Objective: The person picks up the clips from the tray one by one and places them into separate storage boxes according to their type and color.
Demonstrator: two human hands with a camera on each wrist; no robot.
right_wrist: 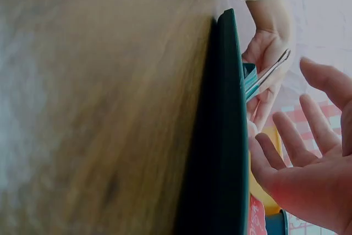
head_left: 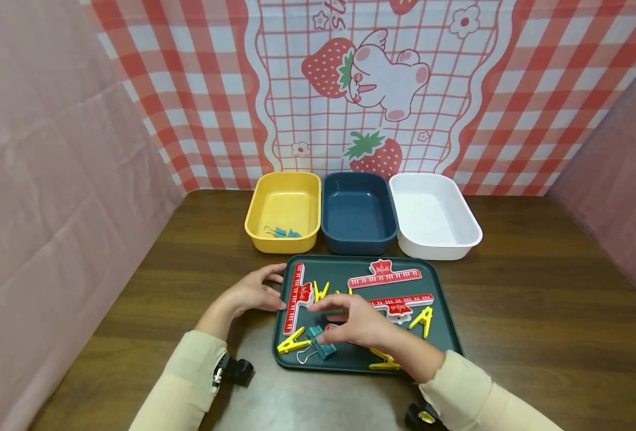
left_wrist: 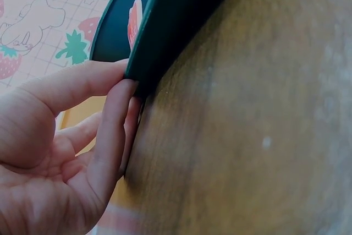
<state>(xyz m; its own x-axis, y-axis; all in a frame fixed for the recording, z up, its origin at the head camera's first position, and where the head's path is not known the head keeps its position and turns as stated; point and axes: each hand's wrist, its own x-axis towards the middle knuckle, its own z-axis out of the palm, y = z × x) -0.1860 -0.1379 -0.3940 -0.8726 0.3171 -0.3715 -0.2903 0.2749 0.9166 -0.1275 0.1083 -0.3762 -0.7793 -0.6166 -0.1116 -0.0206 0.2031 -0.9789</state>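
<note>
At its left edge, the dark green tray (head_left: pixel 350 359) is pinched between the thumb and fingers of my left hand (head_left: pixel 255 291), as the left wrist view (left_wrist: pixel 71 152) confirms. My right hand (head_left: pixel 358 320) hovers over the tray, thumb and fingers spread with nothing between them. Just below its fingertips lies a teal binder clip (head_left: pixel 325 349); the right wrist view shows the clip's wire handle (right_wrist: pixel 269 74) apart from the fingers. A red piano-pattern clip (head_left: pixel 294 299) lies near my left hand. Beside the binder clip is a yellow clothespin (head_left: pixel 292 342). My right hand hides part of the tray's middle.
Behind the tray stand a yellow bin (head_left: pixel 282 245) holding teal binder clips (head_left: pixel 287 233), a navy bin (head_left: pixel 358 245) and a white bin (head_left: pixel 436 251). More red clips (head_left: pixel 385 278) and yellow clothespins (head_left: pixel 422 321) lie on the tray. A checked cloth (head_left: pixel 210 90) hangs behind.
</note>
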